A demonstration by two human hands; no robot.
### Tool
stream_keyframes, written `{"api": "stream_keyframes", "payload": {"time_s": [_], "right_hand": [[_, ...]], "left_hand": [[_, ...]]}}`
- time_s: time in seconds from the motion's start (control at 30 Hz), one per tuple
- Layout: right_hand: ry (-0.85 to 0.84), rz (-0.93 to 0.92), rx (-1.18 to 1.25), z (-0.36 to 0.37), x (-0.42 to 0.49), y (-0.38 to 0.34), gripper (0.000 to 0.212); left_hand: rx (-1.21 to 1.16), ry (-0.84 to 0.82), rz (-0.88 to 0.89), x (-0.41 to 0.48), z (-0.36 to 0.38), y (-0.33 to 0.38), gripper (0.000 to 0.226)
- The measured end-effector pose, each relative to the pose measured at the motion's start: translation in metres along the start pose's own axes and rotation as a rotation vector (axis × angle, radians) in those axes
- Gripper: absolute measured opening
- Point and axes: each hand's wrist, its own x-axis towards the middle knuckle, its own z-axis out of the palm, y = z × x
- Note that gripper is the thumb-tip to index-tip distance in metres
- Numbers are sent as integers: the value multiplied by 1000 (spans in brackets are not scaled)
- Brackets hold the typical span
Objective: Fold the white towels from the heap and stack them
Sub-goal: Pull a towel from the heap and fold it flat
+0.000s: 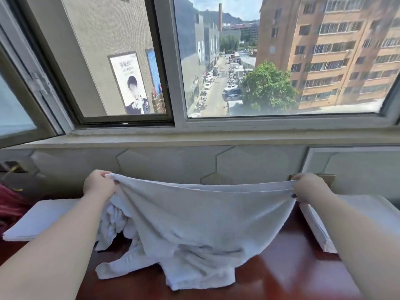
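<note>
Since each top corner is pinched between curled fingers, left grip point(98, 184) and right grip point(308, 187) spread wide, the towel point(205, 217) hangs taut above the worktop point(292, 267), its tail trailing beside the heap point(116, 224), presumably to square edges before folding.

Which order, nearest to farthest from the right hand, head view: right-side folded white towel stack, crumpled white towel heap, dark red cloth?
From the right hand:
1. Folded white towel stack, right side.
2. Crumpled white towel heap, centre-left.
3. Dark red cloth, far left.
</note>
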Motion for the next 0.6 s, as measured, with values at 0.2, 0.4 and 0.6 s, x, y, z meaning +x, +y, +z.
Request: {"api": "stream_keyframes", "payload": {"time_s": [0.2,0.4,0.6], "right_hand": [[69,70,559,-58,-64,9,16],[213,118,845,-85,-158,25,30],[373,120,924,-107,-240,53,25]], "left_hand": [[-205,88,-18,-19,-54,2,20],[-419,23,0,-47,-105,-22,12],[-486,25,109,-57,-150,-69,12]]}}
